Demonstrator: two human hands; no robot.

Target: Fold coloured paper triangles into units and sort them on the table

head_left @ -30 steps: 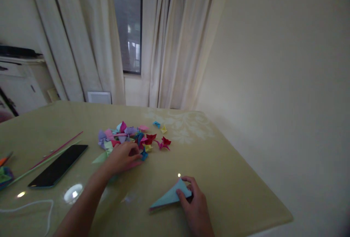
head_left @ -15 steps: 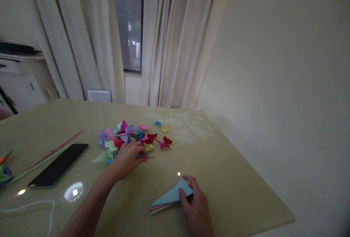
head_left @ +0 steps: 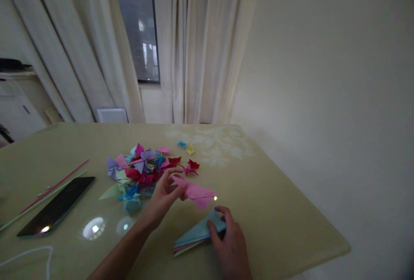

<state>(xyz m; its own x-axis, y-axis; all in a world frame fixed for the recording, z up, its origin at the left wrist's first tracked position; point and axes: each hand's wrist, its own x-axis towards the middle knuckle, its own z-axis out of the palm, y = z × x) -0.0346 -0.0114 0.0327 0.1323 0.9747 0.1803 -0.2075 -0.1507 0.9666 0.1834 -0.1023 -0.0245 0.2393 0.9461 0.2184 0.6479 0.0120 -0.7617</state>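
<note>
My left hand [head_left: 163,200] pinches a pink folded paper piece [head_left: 196,192] and holds it just above the table, between the heap and my right hand. A heap of small folded paper shapes [head_left: 142,170] in purple, pink, red, blue and green lies beyond it. My right hand [head_left: 228,241] rests near the front edge with its fingers pressed on a stack of folded paper triangles [head_left: 197,236], light blue on top, pink and green edges showing beneath.
A dark phone [head_left: 55,206] lies flat at the left, beside a pink stick [head_left: 53,186] and a green one. A white cord [head_left: 29,254] curls at the lower left. The yellow-green table [head_left: 274,211] ends close on the right, by a wall. Curtains hang behind.
My left hand left the heap and drew toward me and rightward, now lifting a pink folded piece. The right hand stayed on the blue stack. The camera shifted slightly.
</note>
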